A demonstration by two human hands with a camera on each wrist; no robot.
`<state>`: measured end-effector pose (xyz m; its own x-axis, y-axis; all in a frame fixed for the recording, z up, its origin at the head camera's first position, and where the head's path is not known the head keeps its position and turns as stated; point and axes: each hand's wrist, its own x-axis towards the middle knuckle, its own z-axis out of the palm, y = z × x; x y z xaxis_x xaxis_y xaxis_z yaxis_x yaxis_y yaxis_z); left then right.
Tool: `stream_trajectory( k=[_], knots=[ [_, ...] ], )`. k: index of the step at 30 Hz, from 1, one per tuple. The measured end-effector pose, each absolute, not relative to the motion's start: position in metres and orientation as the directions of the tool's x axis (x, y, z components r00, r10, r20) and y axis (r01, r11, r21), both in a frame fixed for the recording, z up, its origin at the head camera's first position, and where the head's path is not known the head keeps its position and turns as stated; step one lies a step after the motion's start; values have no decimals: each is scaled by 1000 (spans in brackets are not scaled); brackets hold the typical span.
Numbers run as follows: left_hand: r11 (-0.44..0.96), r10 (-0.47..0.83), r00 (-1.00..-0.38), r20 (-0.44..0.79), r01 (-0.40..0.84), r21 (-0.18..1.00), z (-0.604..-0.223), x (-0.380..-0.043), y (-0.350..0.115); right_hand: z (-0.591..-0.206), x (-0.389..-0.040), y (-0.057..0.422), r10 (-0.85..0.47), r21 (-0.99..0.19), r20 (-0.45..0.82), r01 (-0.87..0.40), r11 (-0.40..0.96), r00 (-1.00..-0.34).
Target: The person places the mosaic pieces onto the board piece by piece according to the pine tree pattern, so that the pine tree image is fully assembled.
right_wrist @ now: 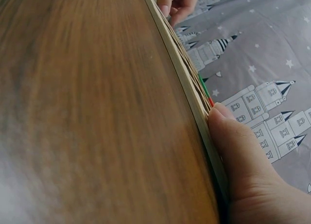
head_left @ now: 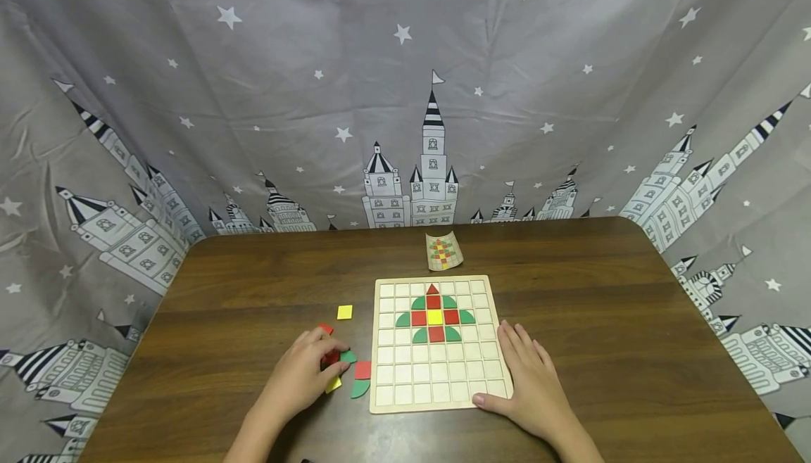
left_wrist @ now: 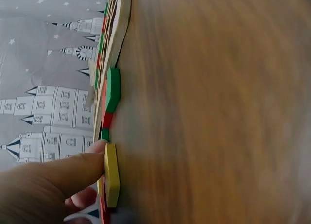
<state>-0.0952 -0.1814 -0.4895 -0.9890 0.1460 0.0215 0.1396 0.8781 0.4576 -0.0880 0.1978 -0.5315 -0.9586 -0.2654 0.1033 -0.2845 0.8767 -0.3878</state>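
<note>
- The head view alone shows the grid board [head_left: 403, 374] from above, lying flat on the desk [head_left: 253, 273], its upper rows holding a red triangle, red squares, green quarter-rounds and one yellow square.
- Only there does the pattern card [head_left: 445, 252] show its printed design; it lies past the board's far edge, curling slightly.
- The left hand [head_left: 308, 364] bends over loose pieces left of the board, thumb and forefinger narrowly spaced on either side of a green piece [head_left: 348, 356]; whether they grip it cannot be told.
- The left wrist view adds the thickness of the pieces: a yellow piece [left_wrist: 112, 175] turns its side to the camera, next to the thumb.
- The right hand [head_left: 531, 385] is spread wide, straight fingers along the board's right edge and thumb on its near edge.
- The right wrist view brings out the board's side wall, with that thumb against it and the left fingertips beyond.
- A red square [head_left: 363, 370] and a green quarter-round [head_left: 360, 388] lie just beside the board's left edge, a tight gap.
- A loose yellow square [head_left: 345, 312] sits farther up.
- Wide bare wood stretches from the right hand to the desk's right edge.
</note>
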Motion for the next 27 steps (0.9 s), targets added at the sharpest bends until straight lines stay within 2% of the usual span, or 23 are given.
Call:
stream_trajectory(
  k=[8,14,19,27],
  knots=[
    [913,141,-987,82,162,375,-490,-98,-178,-532,-88,197,-264,-388,102,-283,877,-959],
    [897,206,-977,64,214,387,-488,-97,-180,-532,-89,197,-264,-393,92,-279,876,-960],
    [890,229,-969,97,249,383,-487,-95,-177,-532,-88,198,-263,-387,97,-280,878,-960],
    [898,371,-891,261,416,144,-490,-94,-170,-533,-88,198,-268,-381,105,-287,879,-958]
  ],
)
